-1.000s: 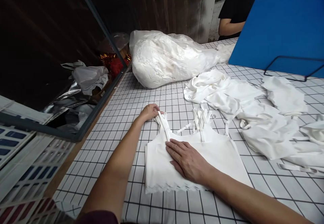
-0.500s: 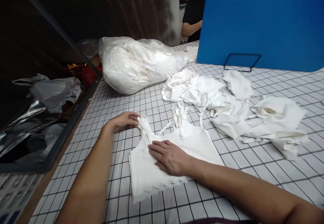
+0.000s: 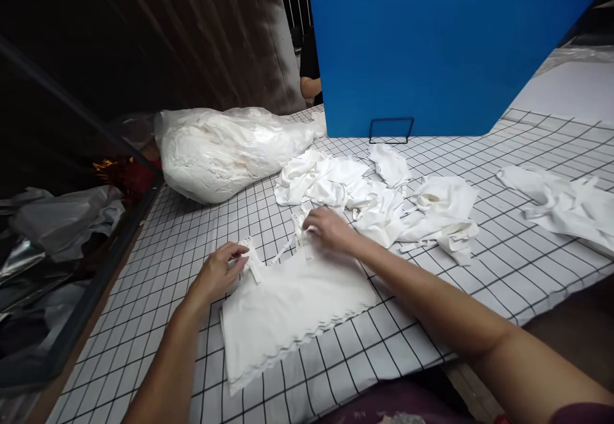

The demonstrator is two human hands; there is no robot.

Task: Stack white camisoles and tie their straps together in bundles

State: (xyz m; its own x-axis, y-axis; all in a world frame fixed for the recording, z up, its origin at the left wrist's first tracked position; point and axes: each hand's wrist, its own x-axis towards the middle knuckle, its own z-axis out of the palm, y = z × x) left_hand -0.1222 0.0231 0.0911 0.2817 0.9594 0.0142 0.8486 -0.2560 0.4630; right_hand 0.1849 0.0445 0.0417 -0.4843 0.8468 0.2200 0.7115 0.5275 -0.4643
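The white garment stack (image 3: 292,315) in front of you lies flat on the table (image 3: 192,232), close to its near edge and toward its left edge, with the wavy hem (image 3: 303,343) facing the near edge and the straps pointing to the far side. Your left hand (image 3: 218,274) is at the stack's upper left corner, thumb and fingers bent beside the left straps (image 3: 254,265); whether they pinch the straps or only touch them, I cannot tell. Your right hand (image 3: 330,231) is at the right straps (image 3: 298,229), fingers curled and a little blurred, and I cannot tell whether those fingertips are closed on anything. Just beyond your right hand, toward the middle of the table, a loose heap of white garments (image 3: 355,184) lies crumpled. More white garments (image 3: 561,200) lie well apart from it, toward the right end. A clear plastic bag (image 3: 225,155) full of white cloth rests by the table's far left corner. On the far side stands a large blue panel (image 3: 407,47) with a black wire stand (image 3: 391,118) at its foot; a co-worker's arm (image 3: 311,86) shows beside its left edge. Past the table's left edge are crumpled plastic bags (image 3: 67,219).
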